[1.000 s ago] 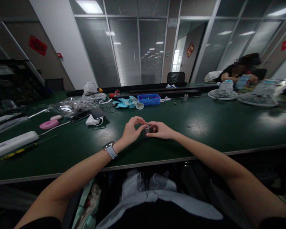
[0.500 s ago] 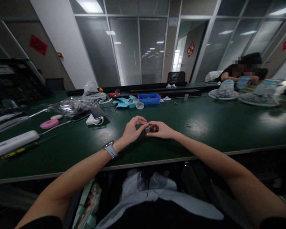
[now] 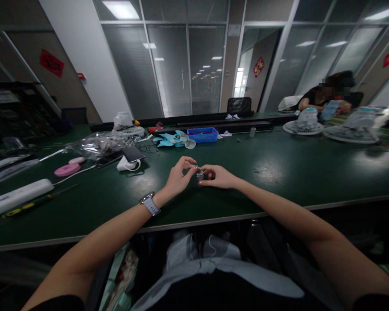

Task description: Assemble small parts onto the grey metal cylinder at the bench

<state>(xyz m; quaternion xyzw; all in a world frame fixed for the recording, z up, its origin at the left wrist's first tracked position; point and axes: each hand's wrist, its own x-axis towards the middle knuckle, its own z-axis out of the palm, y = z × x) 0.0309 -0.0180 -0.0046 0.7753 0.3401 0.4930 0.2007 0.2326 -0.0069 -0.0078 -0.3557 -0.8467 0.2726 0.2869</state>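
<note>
Left hand: L. hand (image 3: pixel 180 176) curving, fingertips meeting at small cylindrical item's (image 3: pixel 199 176) top
Right hand: R. hand (image 3: pixel 221 177) gripping item's side, fingers narrowly curled
Item: standing betw. hands, nr. front edge of green table (image 3: pixel 233 203)

Worn items of the person: a wristwatch (image 3: pixel 150 203) on the left wrist — dark, rounded case, pale grey-blue strap with small slots; black sleeves (image 3: pixel 56 302), short, ended above both forearms. The upper garment was black — below it lay light grey cloth (image 3: pixel 201 264), its exact form unclear.
</note>
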